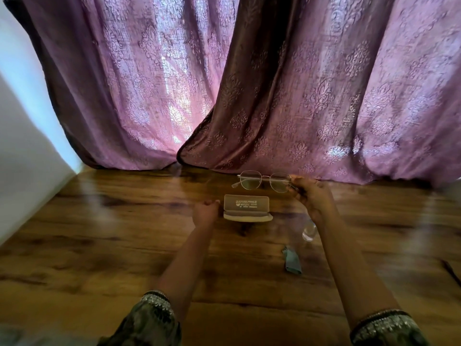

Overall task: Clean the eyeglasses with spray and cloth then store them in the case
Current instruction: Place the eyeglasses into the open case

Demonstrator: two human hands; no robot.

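Note:
Thin metal-framed eyeglasses (263,181) hang above the far part of the wooden table (112,245), held at their right hinge by my right hand (313,194). Just below them a beige glasses case (246,208) lies open, its printed lid raised. My left hand (205,213) touches the case's left end with its fingers curled. A small clear spray bottle (309,233) stands right of the case, partly behind my right forearm. A folded teal cloth (291,260) lies nearer me, between my forearms.
Purple patterned curtains (249,83) hang down to the table's far edge right behind the glasses. A white wall (22,146) borders the table on the left. A dark object (452,270) shows at the right edge.

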